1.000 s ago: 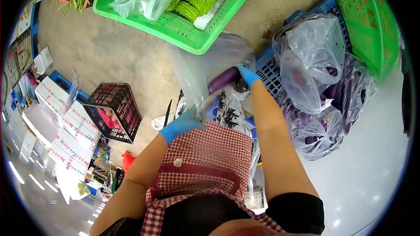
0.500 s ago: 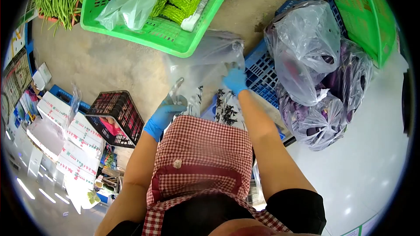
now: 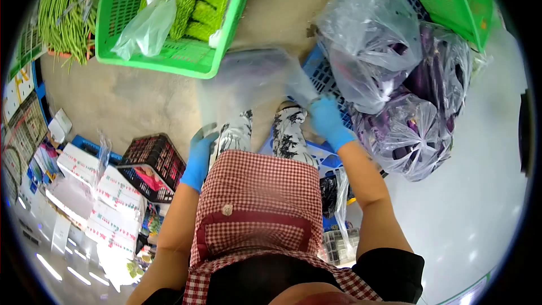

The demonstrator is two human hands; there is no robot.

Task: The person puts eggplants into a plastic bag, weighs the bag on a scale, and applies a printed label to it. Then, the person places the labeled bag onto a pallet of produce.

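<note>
A thin clear plastic bag [image 3: 248,82] is spread out in front of me, its outline blurred by motion. My left hand [image 3: 199,155], in a blue glove, is closed at the bag's near left edge. At its right edge my right hand [image 3: 329,120], gloved the same way, is closed on the plastic, close to a blue crate [image 3: 323,76]. Something faintly purple shows through the far end of the bag; I cannot tell what it is. Just beyond the bag stands a green crate [image 3: 195,66] of bitter melons [image 3: 188,0], with a piece of plastic [image 3: 148,31] draped inside.
Bagged eggplants [image 3: 409,130] are piled at the right, beside another green crate [image 3: 451,0]. Long green beans [image 3: 65,8] lie at the far left. A black crate [image 3: 151,161] and white printed boxes [image 3: 116,203] stand to my left.
The bag has spread wider and higher. My right hand has moved right and slightly nearer; my left has shifted a little left. The crates and eggplants have shifted in view with the camera.
</note>
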